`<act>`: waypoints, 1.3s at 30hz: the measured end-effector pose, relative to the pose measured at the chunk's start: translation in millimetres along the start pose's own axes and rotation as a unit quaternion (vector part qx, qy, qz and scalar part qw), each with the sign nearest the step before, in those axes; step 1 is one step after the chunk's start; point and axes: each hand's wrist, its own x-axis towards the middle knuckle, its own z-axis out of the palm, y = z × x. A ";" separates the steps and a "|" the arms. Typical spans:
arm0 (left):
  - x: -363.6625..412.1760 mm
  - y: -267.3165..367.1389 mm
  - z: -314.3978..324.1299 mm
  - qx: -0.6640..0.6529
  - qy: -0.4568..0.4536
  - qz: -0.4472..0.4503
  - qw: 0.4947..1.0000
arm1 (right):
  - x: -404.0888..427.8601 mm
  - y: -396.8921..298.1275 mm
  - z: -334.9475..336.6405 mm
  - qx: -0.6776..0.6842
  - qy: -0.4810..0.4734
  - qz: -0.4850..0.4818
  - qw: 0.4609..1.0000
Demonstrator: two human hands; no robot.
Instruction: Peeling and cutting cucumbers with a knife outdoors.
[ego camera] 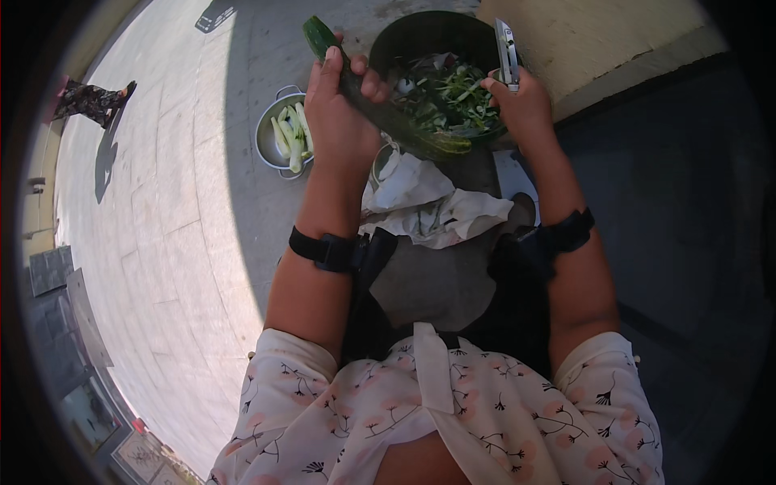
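Observation:
My left hand (342,112) grips a long dark green cucumber (394,121), tilted with one end up at the left and the other over the near rim of a big dark basin. In my right hand (524,106) is a metal folding peeler or knife (507,54), held upright at the basin's right rim. The dark basin (424,27) holds leafy green scraps (461,97) and other peelings. Left of my left hand, a two-handled metal pot (265,142) holds several pale green peeled vegetable pieces (294,136).
A crumpled white bag (418,185) lies just before the basin, near my foot (522,209). A pale ledge (606,48) rises at the upper right. Sunlit paving (176,182) extends leftward, where another person's patterned clothing (91,103) shows at the far edge.

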 end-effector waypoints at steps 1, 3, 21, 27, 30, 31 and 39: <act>4.0 2.2 -7.6 -0.036 0.008 0.001 0.999 | -4.1 0.7 1.2 0.038 -0.053 0.043 0.997; 9.4 10.4 -16.9 -0.075 0.026 0.012 0.997 | -13.9 -7.1 4.5 0.076 -0.111 0.083 0.987; 19.0 17.4 -39.0 -0.300 0.014 -0.025 0.954 | -18.9 -22.1 -6.1 0.303 -0.118 0.122 0.938; 20.6 19.4 -40.3 -0.330 -0.002 -0.021 0.944 | -26.7 -24.5 -8.4 0.463 -0.339 0.158 0.803; 18.8 17.1 -30.9 -0.260 -0.040 -0.002 0.965 | -30.1 -23.3 -4.7 0.463 -0.303 0.126 0.824; 16.2 11.8 -24.1 -0.174 0.010 0.006 0.985 | -31.4 -23.4 -3.7 0.468 -0.282 0.105 0.831; -14.0 -24.2 2.0 0.064 -0.059 -0.159 0.984 | -31.0 -26.0 -5.3 0.509 -0.174 0.054 0.841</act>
